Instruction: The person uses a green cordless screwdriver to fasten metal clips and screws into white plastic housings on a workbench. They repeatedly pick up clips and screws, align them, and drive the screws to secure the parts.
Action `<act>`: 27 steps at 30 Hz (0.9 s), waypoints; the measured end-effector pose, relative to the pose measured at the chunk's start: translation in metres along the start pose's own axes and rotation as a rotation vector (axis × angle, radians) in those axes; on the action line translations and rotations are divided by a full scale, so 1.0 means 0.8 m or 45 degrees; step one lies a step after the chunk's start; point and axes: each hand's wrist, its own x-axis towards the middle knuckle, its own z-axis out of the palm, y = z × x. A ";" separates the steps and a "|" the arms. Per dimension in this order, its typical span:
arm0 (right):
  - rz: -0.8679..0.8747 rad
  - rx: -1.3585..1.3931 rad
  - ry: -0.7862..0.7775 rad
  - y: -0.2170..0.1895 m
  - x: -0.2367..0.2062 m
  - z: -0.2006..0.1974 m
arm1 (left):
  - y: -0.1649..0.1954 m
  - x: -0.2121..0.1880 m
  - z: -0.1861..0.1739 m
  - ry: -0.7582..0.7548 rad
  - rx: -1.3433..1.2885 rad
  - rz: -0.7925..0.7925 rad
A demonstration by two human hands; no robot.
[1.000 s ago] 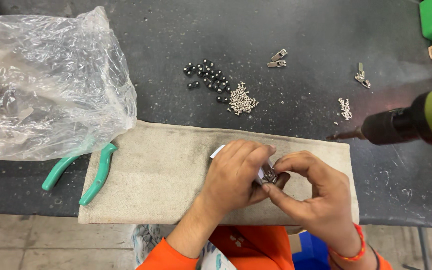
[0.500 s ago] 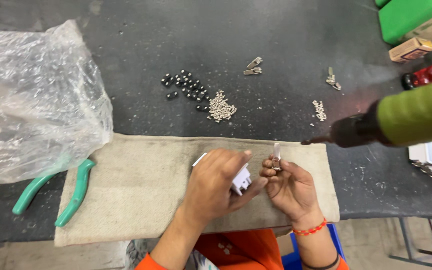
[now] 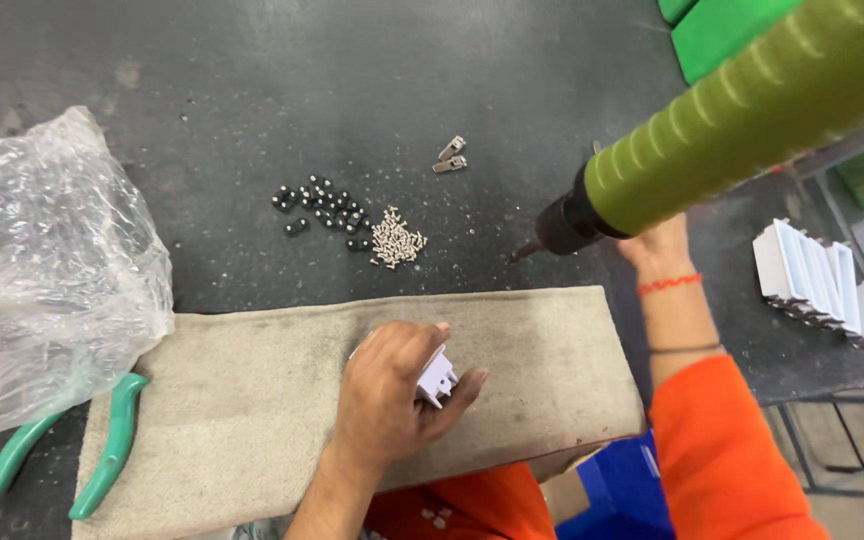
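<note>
A crumpled clear plastic bag (image 3: 47, 270) sits well off to the left of the left hand (image 3: 392, 395), bulging over the edge of the beige cloth (image 3: 252, 390) laid on the dark worktop (image 3: 252, 100); I can make out no label on it. The left hand's grip is clamped on a small white plastic part (image 3: 437, 377), fingers curled over its top and thumb pressing from below, so the part lies right in the grip and rests on the cloth. Beyond the grip, further up the worktop, lie a cluster of small black pieces (image 3: 320, 207) and just beside it a heap of silvery screws (image 3: 395, 240); two small metal clips (image 3: 450, 157) lie further away. Green-handled pliers (image 3: 62, 460) lie to the lower left, partly under the bag. The right hand (image 3: 657, 243) is raised to the right, behind a green power screwdriver (image 3: 742, 110); I cannot tell how its grip is set. Farther right stands a row of white parts (image 3: 820, 285).
</note>
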 end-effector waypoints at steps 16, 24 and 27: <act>0.201 -1.715 -0.625 0.081 -0.004 0.094 | -0.002 -0.003 0.003 0.007 -0.011 0.003; 0.030 -1.856 -0.621 0.076 0.032 0.150 | 0.001 0.001 -0.001 0.010 -0.008 0.006; -0.575 -1.787 -0.801 0.091 0.061 0.164 | 0.000 0.001 0.000 0.011 -0.016 -0.001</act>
